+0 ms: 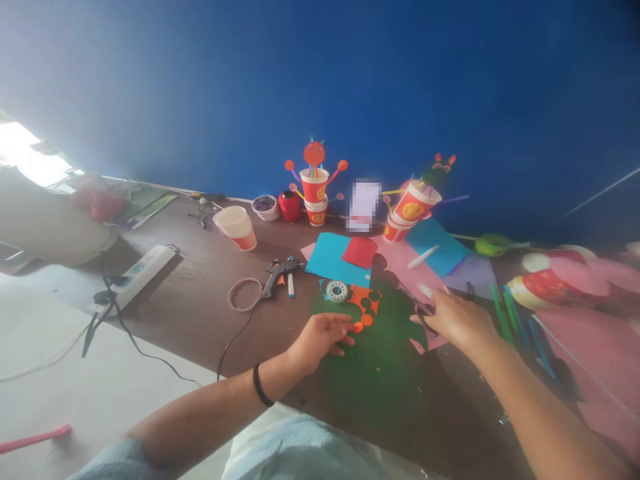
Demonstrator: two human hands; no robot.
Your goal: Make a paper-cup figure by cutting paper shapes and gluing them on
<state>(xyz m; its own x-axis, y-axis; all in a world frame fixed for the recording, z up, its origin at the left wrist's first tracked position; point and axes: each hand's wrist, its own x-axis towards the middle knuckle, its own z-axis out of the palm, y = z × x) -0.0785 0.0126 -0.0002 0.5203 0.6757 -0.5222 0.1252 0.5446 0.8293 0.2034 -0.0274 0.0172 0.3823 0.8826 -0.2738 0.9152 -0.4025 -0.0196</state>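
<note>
My left hand is over the green sheet, fingers stretched out, their tips beside or touching a small orange paper circle. A second orange circle lies against it. Just beyond is an orange paper scrap with round holes cut in it, by a white tape roll. On the right, my right hand has its thumb and fingers around the dark handles of a pair of scissors, partly hidden by the hand. The scissors' blades point away, over pink paper.
A black glue gun lies with its cord trailing left. Behind stand two red cup figures and a stack of cups. A power strip is at left; blue paper lies mid-table.
</note>
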